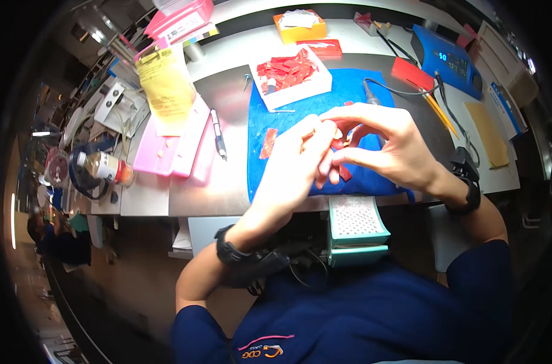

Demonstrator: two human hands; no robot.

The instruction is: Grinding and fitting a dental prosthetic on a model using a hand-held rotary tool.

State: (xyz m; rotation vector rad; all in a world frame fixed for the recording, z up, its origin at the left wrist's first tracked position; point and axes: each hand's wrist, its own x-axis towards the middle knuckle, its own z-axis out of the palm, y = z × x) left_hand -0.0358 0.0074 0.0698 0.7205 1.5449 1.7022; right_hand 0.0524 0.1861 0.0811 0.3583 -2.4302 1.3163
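While left hand point(288, 167) faces right hand point(394, 142) above blue cloth point(260, 179) | fingers point(361, 113) of each pinch small red-and-pale piece point(338, 144)

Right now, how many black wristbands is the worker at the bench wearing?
2: one black wristband around the left wrist, and another black wristband around the right wrist. Their undersides are hidden.

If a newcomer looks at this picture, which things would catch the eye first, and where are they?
Probably first the white box heaped with red strips, at the far part of the blue cloth. Next, the left hand and the right hand meet above that cloth, their fingers around a small reddish piece, partly hidden. At the upper right of the picture, a blue device with a lit display also stands out.
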